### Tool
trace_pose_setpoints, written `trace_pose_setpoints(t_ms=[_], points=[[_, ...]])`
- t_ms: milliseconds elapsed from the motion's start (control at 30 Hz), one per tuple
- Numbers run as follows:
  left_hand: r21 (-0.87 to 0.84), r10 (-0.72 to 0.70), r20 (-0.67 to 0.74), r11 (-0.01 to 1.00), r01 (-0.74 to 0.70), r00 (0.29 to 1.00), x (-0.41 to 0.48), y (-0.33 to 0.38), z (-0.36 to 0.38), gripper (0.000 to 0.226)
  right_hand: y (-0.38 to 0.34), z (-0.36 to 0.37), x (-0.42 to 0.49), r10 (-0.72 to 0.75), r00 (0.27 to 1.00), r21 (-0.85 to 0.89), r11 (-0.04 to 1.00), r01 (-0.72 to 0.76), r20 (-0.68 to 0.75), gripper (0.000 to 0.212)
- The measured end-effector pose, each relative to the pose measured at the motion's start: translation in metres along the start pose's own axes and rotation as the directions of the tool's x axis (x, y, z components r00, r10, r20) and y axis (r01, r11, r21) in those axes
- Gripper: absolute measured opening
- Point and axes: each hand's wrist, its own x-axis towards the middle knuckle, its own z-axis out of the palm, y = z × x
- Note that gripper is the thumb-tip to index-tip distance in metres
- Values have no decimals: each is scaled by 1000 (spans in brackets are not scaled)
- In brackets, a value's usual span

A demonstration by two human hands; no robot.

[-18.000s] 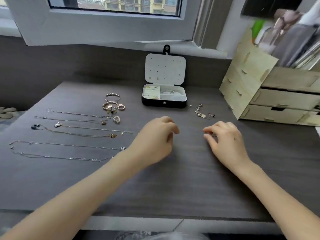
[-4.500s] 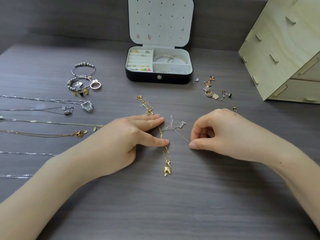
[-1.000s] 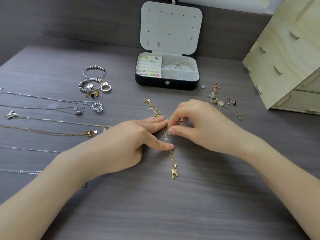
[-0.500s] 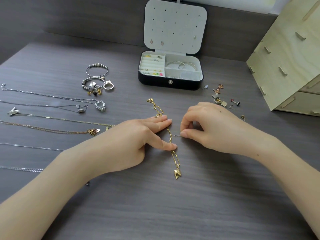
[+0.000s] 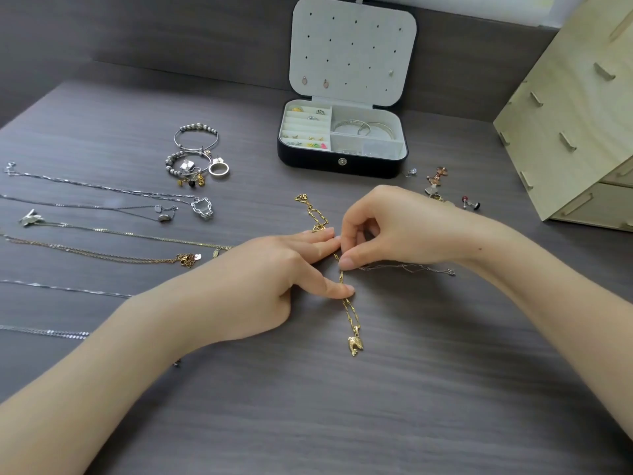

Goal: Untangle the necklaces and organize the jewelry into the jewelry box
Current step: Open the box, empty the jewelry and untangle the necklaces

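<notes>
Our left hand (image 5: 274,279) lies flat, straight fingers and thumb pressing the gold necklace (image 5: 349,313) onto the table (image 5: 376,423). Our right hand (image 5: 404,231), fingers curled, pinches a thin silver chain (image 5: 407,268) between thumb and forefinger where it crosses the gold one, its loose end trailing right. The gold necklace ends in a pendant (image 5: 355,346) nearest us; behind it the jewelry box (image 5: 308,162) stands open with 2 bangles (image 5: 363,126) inside, other necklaces (image 5: 102,190) in rows at far left, and loose earrings (image 5: 435,180) just right of the box.
</notes>
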Motion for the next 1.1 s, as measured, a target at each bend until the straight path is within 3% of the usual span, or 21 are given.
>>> trace_pose_setpoints(t_ms=[133, 267, 400, 533, 700, 867, 1100], points=[[52, 31, -35, 998, -29, 999, 1, -4, 3, 92, 1, -6, 7, 68, 996, 44, 997, -71, 64, 17], [-11, -4, 14, 1000, 4, 1000, -2, 4, -1, 86, -1, -11, 14, 123, 988, 26, 992, -126, 88, 15], [-9, 8, -76, 1000, -8, 997, -2, 9, -3, 81, -2, -12, 16, 150, 984, 13, 988, -152, 96, 18], [101, 61, -204, 994, -41, 977, 0, 6, -3, 74, -3, -12, 16, 194, 975, 55, 978, -201, 107, 18], [251, 126, -227, 966, -67, 966, 3, 6, -5, 70, -4, -10, 17, 250, 965, 72, 964, -256, 80, 15], [430, 126, -258, 903, -3, 958, 4, 12, -1, 69, -6, -9, 14, 260, 963, 52, 963, -263, 66, 13], [475, 127, -256, 880, 11, 958, 5, 13, 2, 67, -6, -9, 9, 243, 968, 16, 970, -244, 59, 15]])
